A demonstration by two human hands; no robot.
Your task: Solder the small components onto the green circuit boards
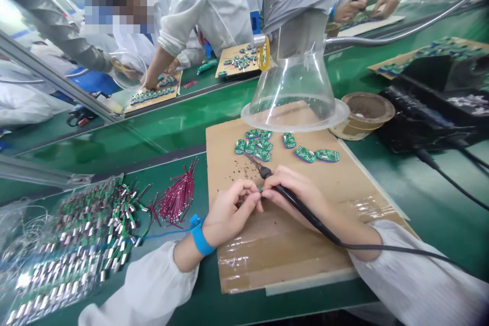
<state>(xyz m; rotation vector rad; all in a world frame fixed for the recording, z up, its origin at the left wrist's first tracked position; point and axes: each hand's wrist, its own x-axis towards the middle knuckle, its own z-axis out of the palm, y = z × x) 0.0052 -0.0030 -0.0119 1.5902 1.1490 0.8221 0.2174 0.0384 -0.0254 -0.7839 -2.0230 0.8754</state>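
Observation:
My left hand point(231, 210), with a blue wrist strap point(201, 237), is closed in a pinch over the cardboard sheet point(282, 254). At its fingertips shows a bit of a small green circuit board point(260, 189), mostly hidden by the fingers. My right hand point(298, 188) meets it there, thumb and fingertip touching the board's edge. That same hand holds a black soldering iron point(301, 208), its tip pointing up and left above dark specks on the cardboard. Just beyond lie several green circuit boards point(263, 146) in a cluster, with a few more point(305, 154) to the right.
A clear fume hood point(294, 91) hangs over the cardboard's far edge. Beside it stand a round pot point(367, 112) and a black box point(431, 107) with cables. Red wires point(178, 196) and many metal-ended parts point(72, 244) lie left. Co-workers sit across the green bench.

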